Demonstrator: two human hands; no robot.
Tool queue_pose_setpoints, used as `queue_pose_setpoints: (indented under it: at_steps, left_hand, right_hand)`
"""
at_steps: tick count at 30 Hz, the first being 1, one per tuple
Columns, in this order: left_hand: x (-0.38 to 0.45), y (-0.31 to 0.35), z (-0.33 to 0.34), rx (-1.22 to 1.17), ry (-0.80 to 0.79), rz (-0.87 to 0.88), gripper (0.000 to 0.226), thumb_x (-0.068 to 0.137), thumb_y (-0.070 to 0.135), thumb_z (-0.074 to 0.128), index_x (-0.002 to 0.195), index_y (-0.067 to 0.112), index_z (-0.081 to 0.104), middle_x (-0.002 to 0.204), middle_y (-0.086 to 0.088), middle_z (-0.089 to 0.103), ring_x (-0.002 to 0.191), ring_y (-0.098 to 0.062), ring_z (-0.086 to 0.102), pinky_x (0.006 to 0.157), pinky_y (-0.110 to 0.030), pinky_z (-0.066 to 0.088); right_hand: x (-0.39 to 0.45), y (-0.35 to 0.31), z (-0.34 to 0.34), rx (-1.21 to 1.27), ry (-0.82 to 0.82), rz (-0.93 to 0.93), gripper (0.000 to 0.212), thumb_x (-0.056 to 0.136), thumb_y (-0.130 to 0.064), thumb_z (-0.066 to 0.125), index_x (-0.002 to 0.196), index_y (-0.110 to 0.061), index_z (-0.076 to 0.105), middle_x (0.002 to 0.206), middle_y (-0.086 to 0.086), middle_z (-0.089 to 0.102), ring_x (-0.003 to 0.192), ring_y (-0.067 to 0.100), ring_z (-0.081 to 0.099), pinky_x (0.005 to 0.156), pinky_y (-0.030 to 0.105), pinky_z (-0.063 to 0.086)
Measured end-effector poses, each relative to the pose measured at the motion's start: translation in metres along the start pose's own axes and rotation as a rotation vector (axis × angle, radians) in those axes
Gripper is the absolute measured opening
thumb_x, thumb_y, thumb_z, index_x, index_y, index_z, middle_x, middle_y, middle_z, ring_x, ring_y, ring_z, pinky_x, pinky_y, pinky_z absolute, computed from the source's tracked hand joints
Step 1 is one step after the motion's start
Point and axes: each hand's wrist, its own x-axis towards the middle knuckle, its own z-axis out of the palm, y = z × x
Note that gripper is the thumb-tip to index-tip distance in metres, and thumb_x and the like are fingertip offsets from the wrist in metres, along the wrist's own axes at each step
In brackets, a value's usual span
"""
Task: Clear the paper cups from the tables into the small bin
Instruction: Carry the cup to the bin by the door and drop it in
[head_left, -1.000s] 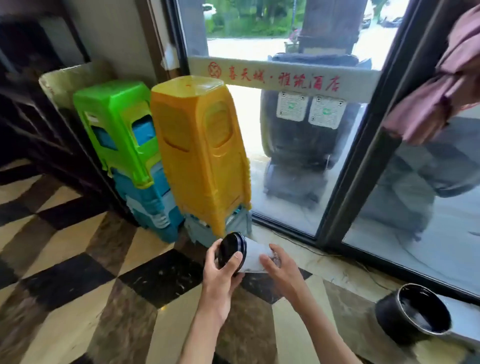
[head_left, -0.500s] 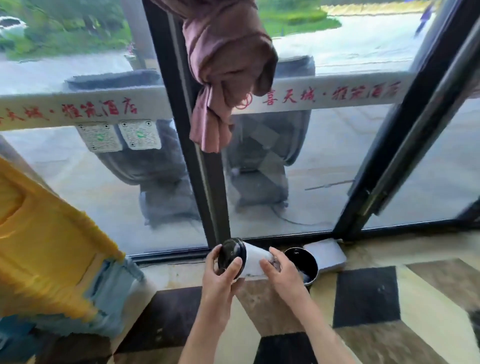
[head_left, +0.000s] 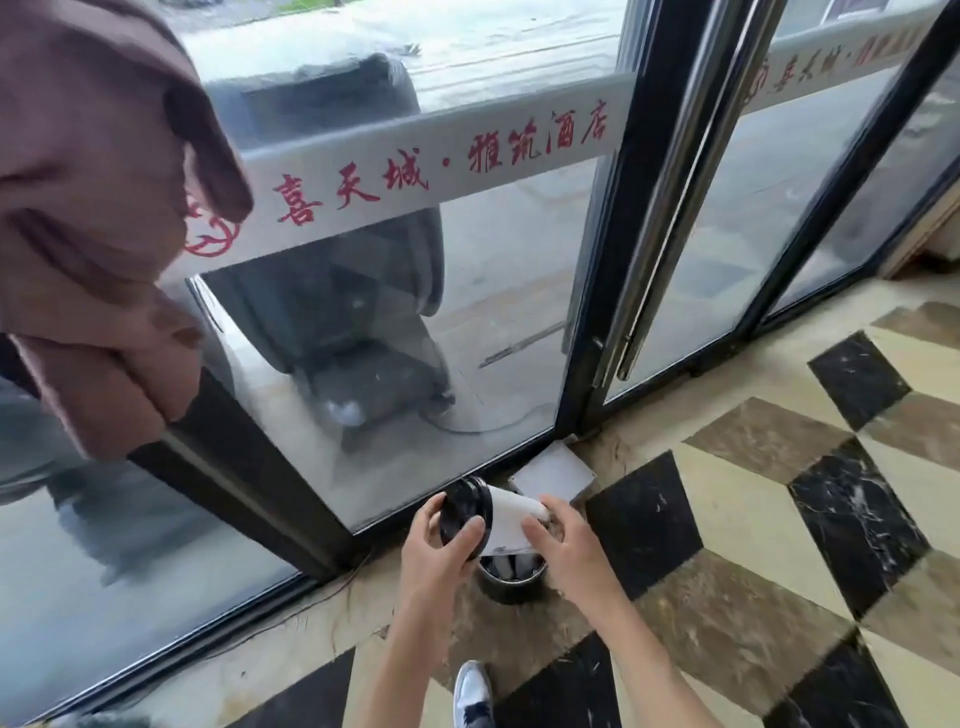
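Observation:
I hold a white paper cup (head_left: 508, 522) with a black lid sideways, directly above the small black bin (head_left: 511, 582) on the floor by the glass door. My left hand (head_left: 435, 553) grips the lid end of the cup. My right hand (head_left: 569, 543) holds the cup's base end. Most of the bin's opening is hidden behind the cup and my hands; something pale shows inside it.
A white flat box (head_left: 553, 475) lies behind the bin against the door frame. Glass doors with a long steel handle (head_left: 670, 208) stand ahead. A brownish-pink cloth (head_left: 98, 208) hangs at upper left. My shoe (head_left: 472, 693) is on the chequered marble floor below.
The view has swung right and closer: the yellow and green stools have left the frame, and the bin, earlier off to the right, now sits directly under the cup in my hands.

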Motion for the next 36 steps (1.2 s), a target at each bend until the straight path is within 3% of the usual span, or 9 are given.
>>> queue_pose_setpoints:
  at_steps: [5, 9, 12, 14, 20, 25, 27, 33, 36]
  left_hand:
    - [0.068, -0.010, 0.016, 0.062, -0.056, -0.058, 0.063, 0.077, 0.022, 0.085, 0.133, 0.020, 0.057, 0.126, -0.011, 0.067, 0.110, -0.026, 0.070, 0.093, -0.046, 0.058]
    - [0.122, -0.046, 0.023, 0.155, 0.013, -0.126, 0.084, 0.053, 0.045, 0.087, 0.130, 0.026, 0.059, 0.127, -0.008, 0.066, 0.110, -0.023, 0.069, 0.075, -0.032, 0.060]
    - [0.162, -0.093, 0.023, 0.193, 0.057, -0.180, 0.076, 0.048, 0.050, 0.088, 0.118, 0.034, 0.064, 0.124, -0.006, 0.068, 0.114, -0.024, 0.066, 0.090, -0.047, 0.058]
    - [0.194, -0.133, 0.021, 0.215, 0.093, -0.227, 0.070, 0.048, 0.051, 0.090, 0.113, 0.038, 0.067, 0.119, -0.002, 0.071, 0.112, -0.024, 0.068, 0.095, -0.055, 0.055]
    - [0.284, -0.278, 0.005, 0.185, 0.175, -0.331, 0.068, 0.055, 0.048, 0.085, 0.117, 0.031, 0.063, 0.122, -0.005, 0.069, 0.114, -0.027, 0.067, 0.100, -0.052, 0.052]
    - [0.338, -0.384, -0.024, 0.101, 0.226, -0.407, 0.071, 0.077, 0.024, 0.080, 0.141, 0.014, 0.051, 0.137, -0.013, 0.061, 0.124, -0.030, 0.061, 0.102, -0.048, 0.052]
    - [0.350, -0.414, -0.035, 0.080, 0.206, -0.434, 0.065, 0.086, 0.018, 0.076, 0.144, 0.012, 0.048, 0.139, -0.013, 0.059, 0.124, -0.031, 0.061, 0.093, -0.041, 0.056]
    - [0.363, -0.457, -0.051, 0.084, 0.190, -0.469, 0.093, 0.064, 0.043, 0.081, 0.148, 0.023, 0.045, 0.142, 0.000, 0.055, 0.107, -0.010, 0.070, 0.084, -0.031, 0.059]
    - [0.362, -0.461, -0.047, 0.125, 0.170, -0.486, 0.096, 0.062, 0.047, 0.079, 0.149, 0.029, 0.042, 0.145, 0.005, 0.052, 0.115, -0.014, 0.065, 0.087, -0.036, 0.059]
  right_hand:
    - [0.058, 0.021, 0.000, 0.002, 0.024, 0.071, 0.060, 0.092, -0.042, 0.059, 0.143, -0.014, 0.043, 0.135, 0.001, 0.050, 0.122, 0.013, 0.049, 0.096, 0.020, 0.041]
    - [0.110, 0.058, 0.003, 0.016, 0.015, 0.141, 0.059, 0.091, -0.038, 0.063, 0.142, -0.015, 0.044, 0.139, 0.002, 0.049, 0.125, 0.014, 0.048, 0.100, 0.022, 0.040]
    - [0.149, 0.101, 0.011, -0.031, -0.019, 0.187, 0.058, 0.091, -0.039, 0.062, 0.141, -0.017, 0.045, 0.141, -0.001, 0.046, 0.125, 0.012, 0.046, 0.100, 0.020, 0.036]
    - [0.181, 0.141, 0.020, -0.068, -0.045, 0.214, 0.058, 0.091, -0.043, 0.061, 0.141, -0.020, 0.044, 0.141, -0.005, 0.044, 0.125, 0.010, 0.045, 0.099, 0.020, 0.036]
    - [0.276, 0.287, 0.073, -0.116, -0.125, 0.295, 0.055, 0.093, -0.035, 0.061, 0.142, -0.017, 0.044, 0.141, -0.001, 0.044, 0.118, 0.009, 0.044, 0.099, 0.024, 0.035]
    - [0.323, 0.386, 0.126, -0.154, -0.175, 0.320, 0.057, 0.094, -0.037, 0.058, 0.144, -0.017, 0.042, 0.147, 0.002, 0.043, 0.128, 0.018, 0.045, 0.106, 0.033, 0.037]
    - [0.331, 0.411, 0.141, -0.153, -0.179, 0.335, 0.056, 0.095, -0.038, 0.056, 0.145, -0.018, 0.040, 0.148, 0.002, 0.041, 0.130, 0.019, 0.044, 0.106, 0.034, 0.037]
    - [0.338, 0.454, 0.161, -0.132, -0.177, 0.339, 0.055, 0.094, -0.038, 0.055, 0.144, -0.020, 0.040, 0.147, 0.000, 0.041, 0.126, 0.013, 0.043, 0.102, 0.031, 0.038]
    - [0.337, 0.459, 0.156, -0.145, -0.166, 0.349, 0.056, 0.095, -0.039, 0.053, 0.146, -0.020, 0.039, 0.155, 0.001, 0.033, 0.140, 0.016, 0.033, 0.112, 0.033, 0.029]
